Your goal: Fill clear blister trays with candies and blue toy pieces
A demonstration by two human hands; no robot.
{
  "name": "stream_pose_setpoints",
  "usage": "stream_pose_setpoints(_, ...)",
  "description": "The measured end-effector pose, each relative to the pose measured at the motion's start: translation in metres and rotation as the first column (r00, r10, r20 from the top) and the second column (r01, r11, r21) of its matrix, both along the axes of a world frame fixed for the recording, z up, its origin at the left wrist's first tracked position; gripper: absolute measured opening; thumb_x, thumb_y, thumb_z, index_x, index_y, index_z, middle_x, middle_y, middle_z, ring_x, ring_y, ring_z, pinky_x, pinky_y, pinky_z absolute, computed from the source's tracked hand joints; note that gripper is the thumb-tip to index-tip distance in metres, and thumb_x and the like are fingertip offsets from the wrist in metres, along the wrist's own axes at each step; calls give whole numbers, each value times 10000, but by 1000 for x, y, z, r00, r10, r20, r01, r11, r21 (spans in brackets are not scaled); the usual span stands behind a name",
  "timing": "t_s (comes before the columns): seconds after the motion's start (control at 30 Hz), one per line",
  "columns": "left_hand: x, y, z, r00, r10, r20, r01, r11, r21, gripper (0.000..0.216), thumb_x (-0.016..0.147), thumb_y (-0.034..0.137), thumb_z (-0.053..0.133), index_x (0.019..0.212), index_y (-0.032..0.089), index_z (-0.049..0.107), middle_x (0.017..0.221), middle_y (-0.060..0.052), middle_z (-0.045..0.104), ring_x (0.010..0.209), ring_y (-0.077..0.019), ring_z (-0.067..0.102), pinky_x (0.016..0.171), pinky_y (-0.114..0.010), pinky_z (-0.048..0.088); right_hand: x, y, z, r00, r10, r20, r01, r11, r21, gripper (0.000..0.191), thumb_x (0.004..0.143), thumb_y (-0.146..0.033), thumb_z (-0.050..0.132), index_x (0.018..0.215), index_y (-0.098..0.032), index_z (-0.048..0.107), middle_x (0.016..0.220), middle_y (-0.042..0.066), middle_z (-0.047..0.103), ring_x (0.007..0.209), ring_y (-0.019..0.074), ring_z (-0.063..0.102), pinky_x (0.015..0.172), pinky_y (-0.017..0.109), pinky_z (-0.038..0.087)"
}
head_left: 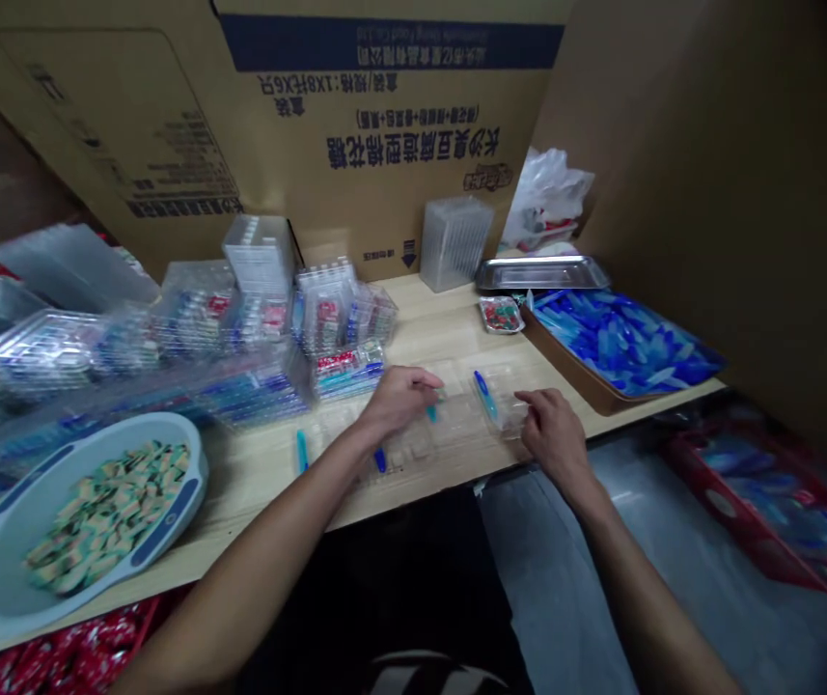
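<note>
My left hand [399,398] is closed above a row of clear plastic trays [456,417], thumb and forefinger drawn together. A teal plastic piece [431,412] shows just under those fingertips; whether they grip it is unclear. At the right end of the trays, my right hand [556,432] has curled fingers, its forefinger near the tray edge, and what it may hold is hidden. Between the hands a slim blue plastic piece [485,394] lies in a tray. Farther left are a dark blue piece [380,460] and a light-blue one [302,451], partly by my left forearm.
A cardboard box [565,362] of blue plastic pieces stands right, near a metal tray [543,273] and a small foil-like dish [501,316]. Filled clear packs [261,381] crowd the left. A light-blue basin [196,483] holds small wrapped pieces. A red crate [753,541] sits below right.
</note>
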State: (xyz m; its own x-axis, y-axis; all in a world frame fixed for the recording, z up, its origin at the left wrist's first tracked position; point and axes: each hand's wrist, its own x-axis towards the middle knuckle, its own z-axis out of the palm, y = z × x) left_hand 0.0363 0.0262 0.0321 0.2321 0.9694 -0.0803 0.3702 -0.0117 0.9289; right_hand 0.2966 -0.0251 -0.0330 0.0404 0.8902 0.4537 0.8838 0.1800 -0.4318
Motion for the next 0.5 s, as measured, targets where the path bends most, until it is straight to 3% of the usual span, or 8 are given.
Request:
stream_pose_setpoints(0.07, 30, 16, -6, 978, -104, -179, 113, 993, 39, 290, 735, 76, 683, 1012, 106, 763, 876, -47, 759, 769, -146, 678, 678, -214, 502, -2, -2, -7, 998, 4, 55, -3, 1000, -10, 397, 860, -100, 435, 1156, -128, 698, 1090, 145, 627, 996, 294, 579, 852, 421, 475)
stream_pose_setpoints(0.2, 62, 37, -16, 821, -240, -518, 309, 950, 50, 269, 741, 63, 674, 971, 153, 780, 895, -36, 772, 821, -169, 699, 769, -244, 533, -6, -1, -20, 996, 21, 87, -19, 1000, -25, 397, 864, -86, 456, 1184, -133, 685, 1137, 150, 604, 1022, 304, 559, 833, 430, 468)
stream_pose_setpoints(0.33, 67, 43, -26, 747, -279, -603, 386, 921, 53, 237, 708, 41, 669, 843, 189, 797, 894, -39, 778, 899, -217, 700, 884, -318, 528, -2, 2, -26, 996, 33, 81, -34, 999, 4, 393, 847, -71, 474, 1173, -128, 685, 1150, 150, 599, 1031, 306, 549, 832, 432, 461)
stream_pose_setpoints(0.5, 65, 38, -39, 701, -276, -658, 453, 885, 111, 283, 750, 64, 623, 946, 187, 786, 998, -58, 767, 985, -234, 677, 917, -342, 512, 4, 4, -26, 996, 57, 67, -59, 998, 25, 377, 858, -67, 469, 1156, -137, 688, 1134, 140, 607, 1035, 305, 546, 839, 437, 456)
